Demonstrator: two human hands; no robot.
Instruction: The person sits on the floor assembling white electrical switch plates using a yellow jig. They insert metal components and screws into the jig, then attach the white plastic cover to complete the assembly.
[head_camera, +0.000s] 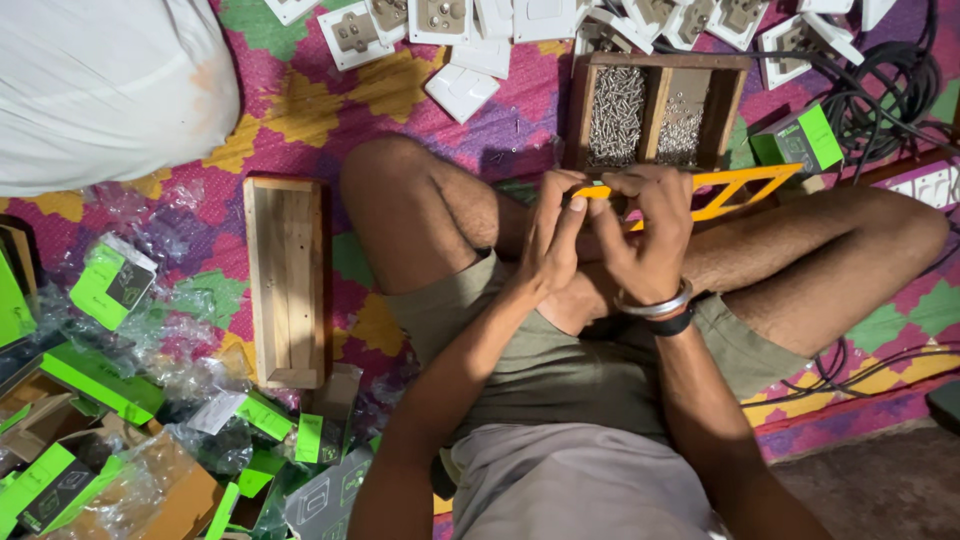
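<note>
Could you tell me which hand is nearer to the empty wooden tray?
Left. The left hand holds the orange frame nearer the tray; the right hand is farther away.

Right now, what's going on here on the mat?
A person sits cross-legged on a patterned mat. Both the left hand and the right hand grip an orange plastic frame over the lap. A wooden tray of screws sits just ahead, white switch plates beyond, green boxes at the left.

My right hand (648, 232) and left hand (552, 240) cover the near end of the orange frame (735, 188); I cannot tell what the fingers pinch.
</note>
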